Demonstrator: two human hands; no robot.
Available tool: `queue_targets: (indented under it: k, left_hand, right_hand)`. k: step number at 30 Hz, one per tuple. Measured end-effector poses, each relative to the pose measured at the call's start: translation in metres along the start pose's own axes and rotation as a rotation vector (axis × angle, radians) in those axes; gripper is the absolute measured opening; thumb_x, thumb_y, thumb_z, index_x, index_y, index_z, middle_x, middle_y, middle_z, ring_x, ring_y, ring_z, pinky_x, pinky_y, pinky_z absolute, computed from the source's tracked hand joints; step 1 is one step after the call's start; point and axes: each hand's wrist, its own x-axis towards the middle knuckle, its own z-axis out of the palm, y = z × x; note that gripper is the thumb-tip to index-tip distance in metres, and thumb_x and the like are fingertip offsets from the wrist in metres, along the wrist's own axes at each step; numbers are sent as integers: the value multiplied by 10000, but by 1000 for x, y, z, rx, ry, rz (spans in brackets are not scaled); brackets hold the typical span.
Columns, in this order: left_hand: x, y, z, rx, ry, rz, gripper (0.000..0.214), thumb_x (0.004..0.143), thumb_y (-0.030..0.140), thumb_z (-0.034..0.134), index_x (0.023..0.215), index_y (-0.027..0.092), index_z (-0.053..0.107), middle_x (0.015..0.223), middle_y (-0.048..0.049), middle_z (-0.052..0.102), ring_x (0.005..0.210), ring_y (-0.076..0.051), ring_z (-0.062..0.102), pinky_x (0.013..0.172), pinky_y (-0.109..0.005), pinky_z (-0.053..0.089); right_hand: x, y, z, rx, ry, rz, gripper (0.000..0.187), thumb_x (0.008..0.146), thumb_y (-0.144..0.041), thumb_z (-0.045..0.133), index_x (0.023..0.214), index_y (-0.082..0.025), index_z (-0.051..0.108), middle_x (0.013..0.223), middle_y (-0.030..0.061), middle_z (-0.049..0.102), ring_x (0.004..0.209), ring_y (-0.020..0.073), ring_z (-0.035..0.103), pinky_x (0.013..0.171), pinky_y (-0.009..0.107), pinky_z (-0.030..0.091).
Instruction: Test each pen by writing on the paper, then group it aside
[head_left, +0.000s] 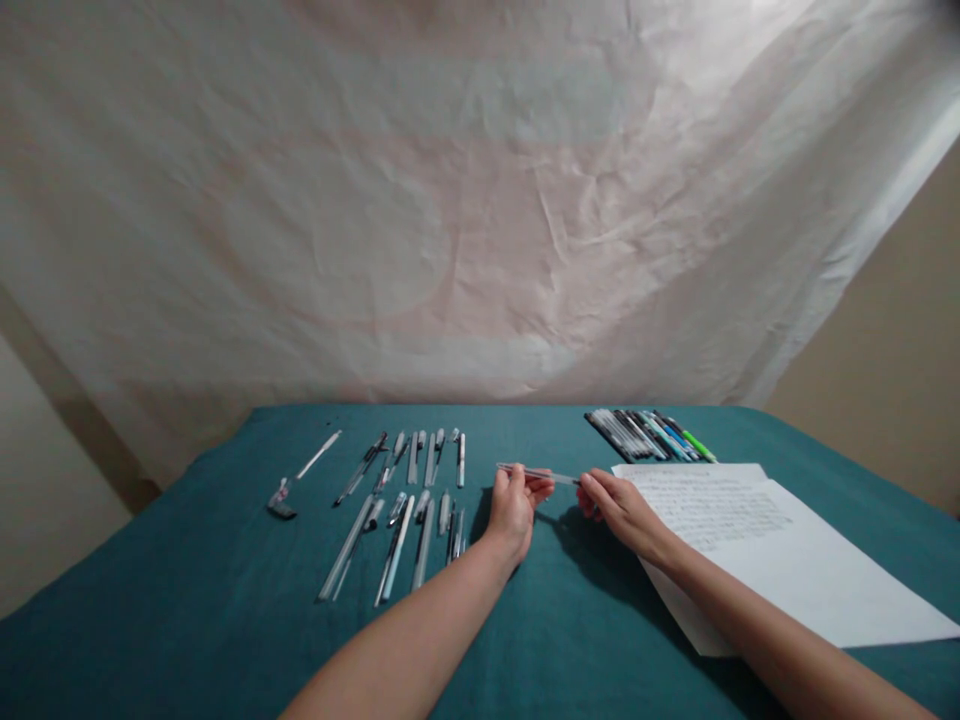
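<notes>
A slim, see-through pen (559, 478) is held nearly level above the table, stretched between both hands. My left hand (513, 512) pinches it near its left end, with the other fingers curled underneath. At the right end, the fingertips of my right hand (613, 502) are closed on the same pen. Whether its tip is covered is hidden by the right fingers. Left of my left hand lie pen parts in two rows: clear barrels (424, 543), caps (376, 513) and thin refills (455, 535). My left forearm passes close to the front row.
Written paper sheets (810, 570) lie at the right, partly under my right forearm. Behind them is a row of pens (652, 437), one bright green. A white stick (319, 455) and a small crumpled dark-and-clear item (281, 500) lie far left. A pale cloth (480, 200) hangs behind the table.
</notes>
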Motion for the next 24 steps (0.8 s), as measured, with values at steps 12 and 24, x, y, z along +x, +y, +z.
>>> queue_targets:
  k: [12,24]
  left_hand:
    - [0,-1,0,2,5,-5,114,894,248,408,825,158,418,732,-65,662,603,-114,623,632,-257,501]
    - [-1,2,0,-27,-26,-22,111,892,246,417,820,161,420,730,-58,660,609,-111,619,630,-247,496]
  right_hand:
    - [-2,-2,1,20,-33,-14,382,900,-423,292,668,-194,491,569,-11,537,522,120,523,528,238,416]
    - [-2,-5,1,108,-53,29,392,890,-460,306,662,-190,477,534,-22,524,501,118,524,521,242,426]
